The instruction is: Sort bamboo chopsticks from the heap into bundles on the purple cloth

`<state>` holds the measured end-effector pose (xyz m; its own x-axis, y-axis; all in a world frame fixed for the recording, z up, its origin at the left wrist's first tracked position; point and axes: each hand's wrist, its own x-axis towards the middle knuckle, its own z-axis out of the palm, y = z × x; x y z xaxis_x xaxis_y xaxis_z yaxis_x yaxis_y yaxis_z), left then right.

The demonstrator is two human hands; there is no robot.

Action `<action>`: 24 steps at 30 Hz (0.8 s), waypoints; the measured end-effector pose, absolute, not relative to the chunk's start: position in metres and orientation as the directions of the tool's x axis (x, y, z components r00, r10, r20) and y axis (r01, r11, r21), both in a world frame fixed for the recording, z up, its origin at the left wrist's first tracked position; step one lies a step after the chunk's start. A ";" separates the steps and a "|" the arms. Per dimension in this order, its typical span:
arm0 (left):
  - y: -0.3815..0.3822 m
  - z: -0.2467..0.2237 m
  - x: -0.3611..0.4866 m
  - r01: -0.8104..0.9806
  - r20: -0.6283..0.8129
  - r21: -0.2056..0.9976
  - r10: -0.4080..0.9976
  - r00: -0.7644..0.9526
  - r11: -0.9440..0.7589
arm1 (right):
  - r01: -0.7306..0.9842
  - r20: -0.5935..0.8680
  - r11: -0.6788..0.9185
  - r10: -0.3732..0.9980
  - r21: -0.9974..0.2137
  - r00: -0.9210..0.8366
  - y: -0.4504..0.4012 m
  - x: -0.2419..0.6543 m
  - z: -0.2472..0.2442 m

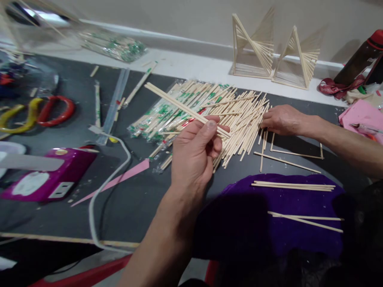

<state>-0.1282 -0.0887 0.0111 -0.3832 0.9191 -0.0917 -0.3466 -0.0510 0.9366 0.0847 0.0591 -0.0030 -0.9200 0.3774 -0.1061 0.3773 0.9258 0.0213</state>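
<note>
Near the back edge of the dark grey counter, the curled right hand, hold unclear, seemingly picks at loose pale wooden sticks, needing a fine touch, while the left hand pinches slim matching sticks

**Pale wall, dark table, muted light**

From my head view, a plain greyish-white wall fills the top. At its foot I see a white ledge running across behind the table, whose top is matte dark grey with a thin, pale front edge. Below that edge I make out deep shadow and a slanting red bar, perhaps furniture. The light looks dull to me, leaving soft shadows on the wall at right.
</note>
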 end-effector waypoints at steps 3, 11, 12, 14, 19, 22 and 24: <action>-0.089 0.011 -0.129 -0.358 -0.084 0.932 0.926 -0.368 -0.058 | 0.345 -0.130 0.938 0.345 0.022 -0.930 0.061 0.082 -0.001; -0.090 0.010 -0.127 -0.368 -0.090 0.928 0.930 -0.355 -0.050 | 0.178 -0.183 0.968 0.209 0.175 -0.960 0.068 0.073 0.001; -0.090 0.010 -0.126 -0.366 -0.091 0.929 0.930 -0.357 -0.050 | 0.140 -0.191 0.965 0.184 0.221 -0.964 0.067 0.072 0.001; -0.090 0.010 -0.125 -0.378 -0.109 0.925 0.930 -0.351 -0.034 | 0.087 -0.210 0.952 0.153 0.294 -0.966 0.065 0.072 0.001; -0.090 0.011 -0.124 -0.421 -0.180 0.907 0.928 -0.326 0.028 | 0.088 -0.298 0.942 0.190 0.323 -0.935 0.060 0.069 -0.001; -0.090 0.013 -0.124 -0.427 -0.192 0.903 0.925 -0.327 0.037 | 0.125 -0.304 0.945 0.220 0.303 -0.927 0.059 0.066 -0.003; -0.090 0.014 -0.124 -0.425 -0.201 0.904 0.923 -0.328 0.045 | 0.118 -0.288 0.950 0.204 0.290 -0.936 0.060 0.066 -0.005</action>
